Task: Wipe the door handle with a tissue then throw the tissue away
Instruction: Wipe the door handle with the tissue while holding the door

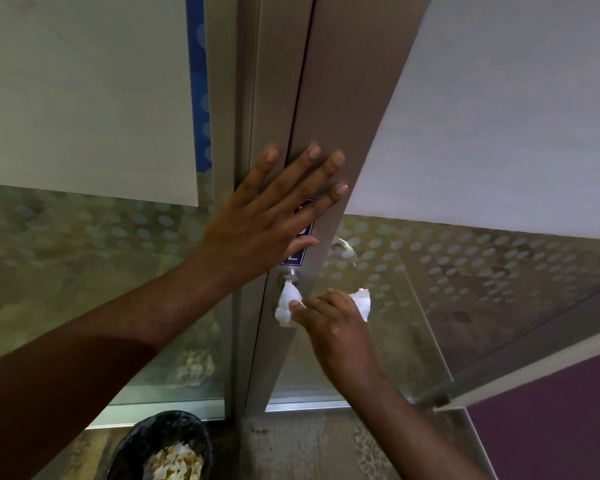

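A glass door with a grey metal frame (329,98) stands ajar in front of me. My left hand (267,216) lies flat on that frame, fingers spread, partly covering a blue sign. Just below it is the metal base of the door handle (290,276); the handle's curved bar (346,247) shows through the glass on the far side. My right hand (333,323) grips a white tissue (287,306), which is wrapped round the handle and hides most of it. One end of the tissue sticks out on each side of my fingers.
A black mesh waste bin (163,441) with crumpled paper in it stands on the floor at the lower left, below my left forearm. Frosted dotted glass panels flank the door on both sides. A purple wall panel (561,420) is at the lower right.
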Available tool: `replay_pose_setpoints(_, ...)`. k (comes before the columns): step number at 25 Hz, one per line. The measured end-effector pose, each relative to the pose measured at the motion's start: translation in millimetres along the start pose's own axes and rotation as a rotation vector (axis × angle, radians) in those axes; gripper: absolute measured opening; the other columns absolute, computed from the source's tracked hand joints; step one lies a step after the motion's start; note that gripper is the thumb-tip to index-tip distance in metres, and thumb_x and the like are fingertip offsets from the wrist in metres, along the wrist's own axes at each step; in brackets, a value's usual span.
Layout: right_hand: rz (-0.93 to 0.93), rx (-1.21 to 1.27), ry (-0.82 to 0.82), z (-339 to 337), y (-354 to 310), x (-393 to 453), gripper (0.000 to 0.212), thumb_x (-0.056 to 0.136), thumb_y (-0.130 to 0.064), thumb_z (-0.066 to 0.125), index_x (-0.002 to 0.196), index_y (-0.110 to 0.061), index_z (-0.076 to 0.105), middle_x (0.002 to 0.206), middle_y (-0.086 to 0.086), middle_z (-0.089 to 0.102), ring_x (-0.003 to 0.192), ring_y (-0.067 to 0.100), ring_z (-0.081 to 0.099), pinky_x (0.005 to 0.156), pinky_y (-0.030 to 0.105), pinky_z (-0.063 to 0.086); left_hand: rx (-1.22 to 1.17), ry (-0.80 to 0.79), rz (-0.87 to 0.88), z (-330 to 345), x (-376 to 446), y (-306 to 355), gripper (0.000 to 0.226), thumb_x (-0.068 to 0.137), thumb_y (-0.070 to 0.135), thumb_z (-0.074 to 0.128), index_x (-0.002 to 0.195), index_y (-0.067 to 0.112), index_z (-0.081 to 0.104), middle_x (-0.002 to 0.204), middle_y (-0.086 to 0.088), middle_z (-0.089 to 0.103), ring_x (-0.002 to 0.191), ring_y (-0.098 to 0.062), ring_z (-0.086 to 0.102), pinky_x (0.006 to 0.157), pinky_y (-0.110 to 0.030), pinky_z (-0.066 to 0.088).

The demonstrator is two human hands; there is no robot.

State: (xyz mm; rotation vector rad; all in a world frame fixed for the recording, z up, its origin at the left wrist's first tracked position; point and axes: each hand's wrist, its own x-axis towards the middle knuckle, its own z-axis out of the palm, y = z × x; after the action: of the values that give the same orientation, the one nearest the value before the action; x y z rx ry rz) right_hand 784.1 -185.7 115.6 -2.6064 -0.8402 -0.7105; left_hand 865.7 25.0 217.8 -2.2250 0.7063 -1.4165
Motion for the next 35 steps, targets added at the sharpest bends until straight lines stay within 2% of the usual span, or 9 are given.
replay_pose_setpoints(5, 0.088, 0.029, 0.045, -2.4, 4.6, -17.8, 0.033, 0.085, 0.004, 0.076, 0.113, -0.013, 0.078, 0.109, 0.003, 0.079, 0.100, 0.019, 0.071, 0.119, 0.051, 0.042, 0.011, -0.004, 0.005, -1.1, -0.6, -1.6, 0.092, 0.107, 0.069, 0.044, 0.176, 0.020, 0.007, 0.182, -0.013, 0.011, 0.166, -0.036, 0.014, 0.133, -0.058, -0.005)
replay_pose_setpoints(8, 0.201, 0.004, 0.108, -10.9, 17.7, -34.5, 0.032, 0.088, 0.007, 0.074, 0.114, -0.011, 0.078, 0.117, 0.004, 0.078, 0.115, 0.025, 0.070, 0.123, 0.056, 0.034, 0.012, -0.003, 0.004, -0.9, -1.2, -1.0, 0.093, 0.106, 0.068, 0.046, 0.176, 0.019, 0.007, 0.182, -0.013, 0.008, 0.166, -0.036, 0.013, 0.133, -0.058, -0.006)
replay_pose_setpoints(10, 0.281, -0.019, 0.146, -15.2, 19.7, -39.8, 0.027, 0.089, 0.002, 0.076, 0.110, -0.014, 0.079, 0.118, 0.001, 0.078, 0.121, 0.032, 0.065, 0.116, 0.057, 0.039, 0.001, -0.007, 0.003, -1.2, -1.3, -1.1, 0.094, 0.106, 0.067, 0.048, 0.175, 0.019, 0.007, 0.182, -0.014, 0.006, 0.167, -0.036, 0.011, 0.133, -0.058, -0.007)
replay_pose_setpoints(14, 0.417, -0.027, 0.187, -11.0, -2.6, -32.7, 0.034, 0.086, 0.001, 0.080, 0.113, -0.018, 0.077, 0.116, 0.001, 0.072, 0.109, 0.027, 0.056, 0.075, 0.035, 0.053, 0.003, -0.001, 0.001, -0.1, -1.4, 0.1, 0.095, 0.105, 0.067, 0.050, 0.176, 0.020, 0.007, 0.182, -0.014, 0.006, 0.167, -0.037, 0.009, 0.133, -0.059, -0.007)
replay_pose_setpoints(20, 0.343, 0.026, 0.053, -12.1, -12.3, -23.4, 0.033, 0.087, -0.004, 0.078, 0.115, -0.021, 0.078, 0.111, -0.005, 0.071, 0.106, 0.011, 0.054, 0.080, 0.021, 0.047, 0.002, 0.015, -0.011, 1.9, -2.9, 0.2, 0.091, 0.107, 0.066, 0.047, 0.175, 0.020, 0.009, 0.183, -0.013, 0.010, 0.167, -0.036, 0.014, 0.134, -0.058, -0.006)
replay_pose_setpoints(23, 0.470, 0.172, 0.102, -20.6, 1.5, -32.1, 0.023, 0.096, -0.005, 0.067, 0.111, -0.020, 0.077, 0.111, -0.007, 0.068, 0.106, -0.002, 0.049, 0.087, 0.011, 0.038, 0.001, 0.008, -0.010, 2.3, -3.1, 0.7, 0.092, 0.106, 0.066, 0.048, 0.175, 0.019, 0.008, 0.183, -0.013, 0.008, 0.167, -0.036, 0.012, 0.134, -0.058, -0.006)
replay_pose_setpoints(27, 0.604, 0.229, 0.168, -32.1, 13.3, -31.0, 0.020, 0.098, -0.001, 0.060, 0.106, -0.008, 0.078, 0.105, 0.004, 0.066, 0.095, 0.016, 0.061, 0.083, 0.016, 0.045, -0.009, -0.001, -0.010, 1.6, -3.0, 1.1, 0.093, 0.106, 0.065, 0.049, 0.175, 0.019, 0.008, 0.183, -0.014, 0.007, 0.167, -0.036, 0.008, 0.134, -0.059, -0.006)
replay_pose_setpoints(31, 0.732, 0.247, 0.177, -43.0, 26.6, -4.6, 0.011, 0.095, -0.008, 0.072, 0.097, -0.010, 0.083, 0.086, 0.003, 0.068, 0.074, 0.008, 0.064, 0.067, 0.011, 0.043, -0.007, 0.000, -0.005, 1.8, -2.6, 1.3, 0.093, 0.107, 0.065, 0.049, 0.175, 0.018, 0.007, 0.182, -0.014, 0.007, 0.167, -0.037, 0.010, 0.133, -0.059, -0.004)
replay_pose_setpoints(35, 0.854, 0.298, 0.151, -44.5, 36.0, 8.5, 0.013, 0.095, -0.016, 0.074, 0.103, -0.012, 0.084, 0.090, 0.005, 0.078, 0.079, 0.015, 0.071, 0.072, 0.032, 0.057, 0.001, 0.007, -0.005, 2.4, -2.9, 1.4, 0.092, 0.107, 0.066, 0.046, 0.175, 0.018, 0.007, 0.182, -0.014, 0.008, 0.166, -0.037, 0.012, 0.133, -0.058, -0.004)
